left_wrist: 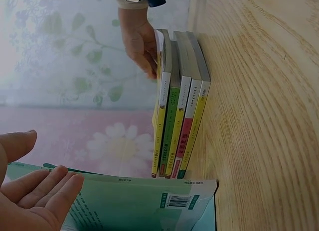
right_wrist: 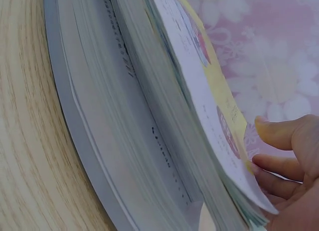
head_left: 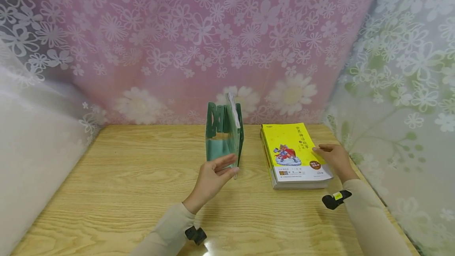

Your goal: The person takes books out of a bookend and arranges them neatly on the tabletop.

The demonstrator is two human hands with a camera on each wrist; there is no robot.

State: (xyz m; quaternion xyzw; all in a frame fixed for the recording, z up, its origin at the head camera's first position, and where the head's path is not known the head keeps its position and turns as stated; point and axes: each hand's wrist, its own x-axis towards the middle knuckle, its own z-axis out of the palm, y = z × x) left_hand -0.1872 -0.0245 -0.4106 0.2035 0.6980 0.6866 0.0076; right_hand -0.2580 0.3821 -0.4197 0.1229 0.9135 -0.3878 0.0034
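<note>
A teal metal bookend (head_left: 211, 123) stands near the middle of the table, holding an upright green book (left_wrist: 134, 203) with a barcode on its cover. My left hand (head_left: 211, 177) is beside that book's near edge, its fingers fairly straight and the thumb apart from them. To the right lies a stack of several books (left_wrist: 182, 101), topped by a yellow storybook (head_left: 284, 139) with a red-caped cartoon figure. My right hand (head_left: 335, 159) is at the storybook's right edge; in the right wrist view the fingers (right_wrist: 276, 183) touch that edge while the thumb stays off the cover.
The wooden table (head_left: 142, 185) carries the bookend and the stack. Behind it hangs a pink flowered curtain (head_left: 177, 50), and a pale flowered curtain (head_left: 401, 90) closes in the right side, close to my right arm.
</note>
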